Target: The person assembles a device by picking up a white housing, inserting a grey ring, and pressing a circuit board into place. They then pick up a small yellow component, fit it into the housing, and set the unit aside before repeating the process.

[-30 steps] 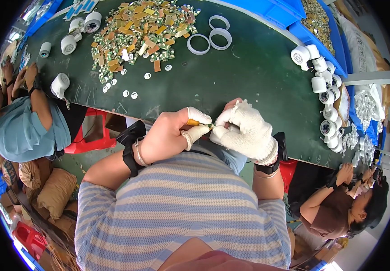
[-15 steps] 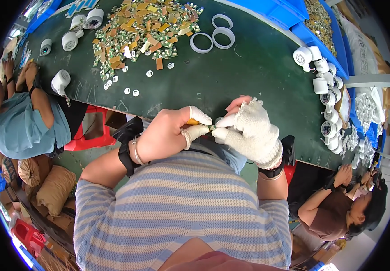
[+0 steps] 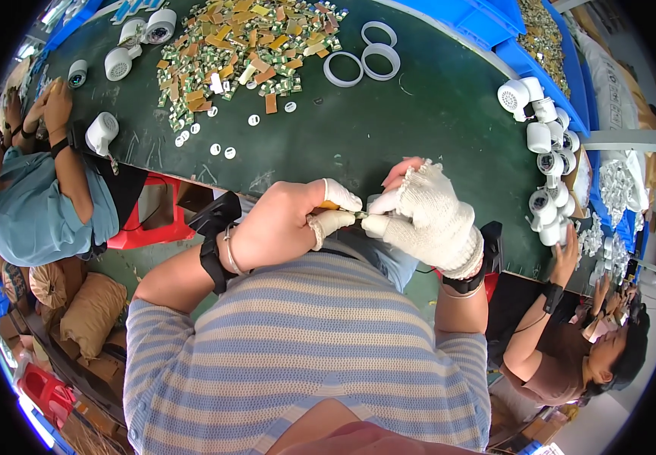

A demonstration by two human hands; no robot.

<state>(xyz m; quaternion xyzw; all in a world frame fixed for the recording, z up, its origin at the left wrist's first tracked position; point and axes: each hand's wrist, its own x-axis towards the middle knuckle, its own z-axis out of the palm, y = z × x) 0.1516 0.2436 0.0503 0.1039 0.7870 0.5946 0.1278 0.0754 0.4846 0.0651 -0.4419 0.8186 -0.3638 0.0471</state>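
Close to my body at the table's near edge, my left hand (image 3: pixel 271 225) pinches a small circuit board (image 3: pixel 359 215) between thumb and forefinger, both in white finger covers. An orange-yellow edge shows between those fingers; most of the piece is hidden. My right hand (image 3: pixel 426 216) wears a white knitted glove with some bare fingertips. Its thumb and forefinger close on the right end of the same little board, so the two hands almost touch. Beyond them lies a heap of small green and orange circuit boards (image 3: pixel 244 57), with several white discs (image 3: pixel 253 120) scattered at its near side.
Three white rings (image 3: pixel 342 69) lie right of the heap. White camera-like housings (image 3: pixel 117 64) stand at the far left, and more are stacked (image 3: pixel 539 136) along the right edge. Blue bins (image 3: pixel 525 64) line the far right. Co-workers sit on both sides, one hand (image 3: pixel 565 256) beside the stack.
My hands stay together on the small board, which has turned slightly. The right co-worker's hand has reached up to the stacked white housings, and fewer stand at its near end. The left co-worker's hands have lifted.
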